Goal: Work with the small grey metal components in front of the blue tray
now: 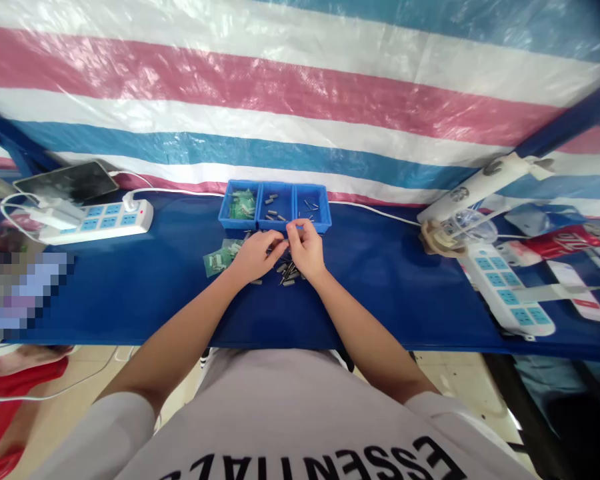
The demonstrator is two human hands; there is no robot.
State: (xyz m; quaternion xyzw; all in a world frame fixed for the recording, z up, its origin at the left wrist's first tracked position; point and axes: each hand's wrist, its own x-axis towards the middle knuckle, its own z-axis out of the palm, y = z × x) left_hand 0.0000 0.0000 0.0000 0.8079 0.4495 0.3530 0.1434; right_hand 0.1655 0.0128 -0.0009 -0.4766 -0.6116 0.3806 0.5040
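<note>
striped sheeting (280, 83), blue table (375, 293), pale floor (445, 377)

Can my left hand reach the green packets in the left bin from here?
Probably yes: the left hand is close by, and the left bin is open on top, with nothing seen covering the green packets.

Striped sheet (300, 80) glossy plastic; trays (283, 204) smooth plastic; pins (289, 282) metallic.

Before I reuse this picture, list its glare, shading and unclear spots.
Head view: white glare streaks the striped sheet; head view: the upper right corner darkens, and a pixelated patch sits at the left edge; head view: the metal pieces by the right hand are too small for fine detail.
</note>
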